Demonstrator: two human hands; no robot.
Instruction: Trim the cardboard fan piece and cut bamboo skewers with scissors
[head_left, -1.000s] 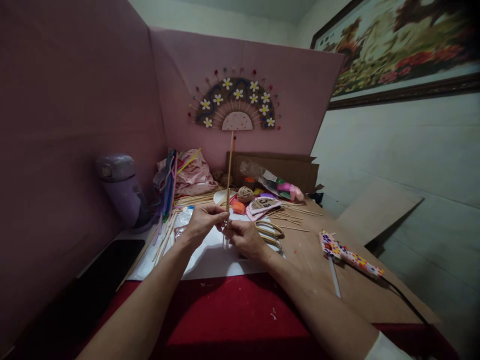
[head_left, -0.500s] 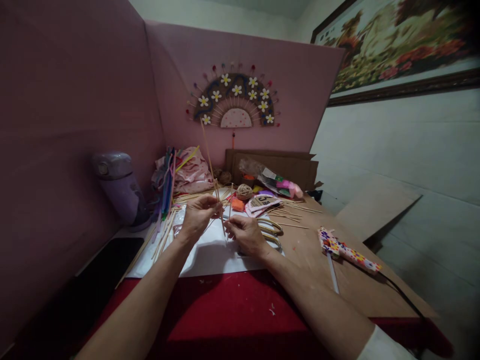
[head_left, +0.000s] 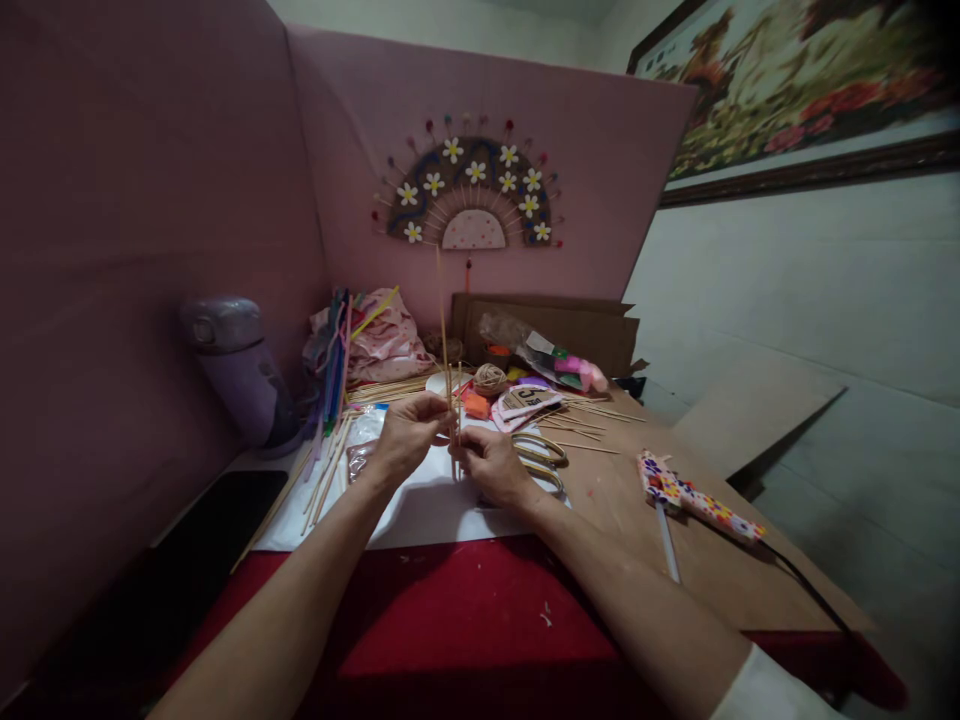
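Note:
My left hand (head_left: 409, 437) pinches a long thin wooden stick (head_left: 442, 320) that stands nearly upright over a white sheet (head_left: 420, 510). My right hand (head_left: 491, 465) is closed beside it, fingertips touching the stick's lower end and a shorter stick (head_left: 459, 395). Both hands meet just above the sheet. A pair of scissors with gold handles (head_left: 541, 460) lies right of my right hand.
A patterned glue gun (head_left: 697, 500) with cord lies on the brown board at right. Loose sticks (head_left: 592, 420), a twine ball (head_left: 490, 379), coloured scraps and a plastic bag lie behind. A purple bottle (head_left: 232, 365) stands left. A decorated fan (head_left: 471, 195) hangs on the pink partition.
The long stick swung from upright to leaning left, then back to nearly upright. My hands stayed together over the white sheet.

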